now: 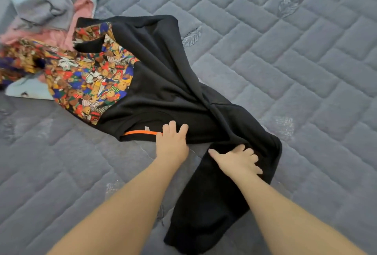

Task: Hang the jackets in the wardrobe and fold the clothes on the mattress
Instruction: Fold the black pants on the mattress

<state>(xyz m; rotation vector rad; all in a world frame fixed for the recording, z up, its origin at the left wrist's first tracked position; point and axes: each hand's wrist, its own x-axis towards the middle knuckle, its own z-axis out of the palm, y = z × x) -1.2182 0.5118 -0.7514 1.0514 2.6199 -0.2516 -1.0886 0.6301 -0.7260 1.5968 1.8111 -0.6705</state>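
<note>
**Two hands on a black top on the bed**

Seen from the head camera, a big grey quilted mattress (pixel 285 71) is filling the whole picture. A black top (pixel 163 83) is lying crumpled across the middle of the mattress. One long black part of the top is stretching down toward the person, like a sleeve.

The left hand (pixel 172 142) is resting on the near edge of the black top. Its fingers are lying straight and a little spread, pressing flat on the cloth. The hand is sitting just beside a thin orange strip (pixel 140 133) at the edge of the black top. A tiny white tag (pixel 146 128) is showing just above the strip.

The right hand (pixel 237 160) is resting on the black top too, where the long black part is joining the rest. Its thumb is sticking out toward the left hand. Its fingers are bending into the cloth, but I cannot tell if they are really pinching it.

A bright cloth covered in teddy bears (pixel 91 83) is lying touching the black top, on its far left side. A pile of clothes (pixel 47 8) in grey, pink and light blue is sitting behind the teddy bear cloth, at the far left corner of the mattress. Some shiny leaf pictures (pixel 288 7) are showing on the mattress, well away from the black top.
</note>
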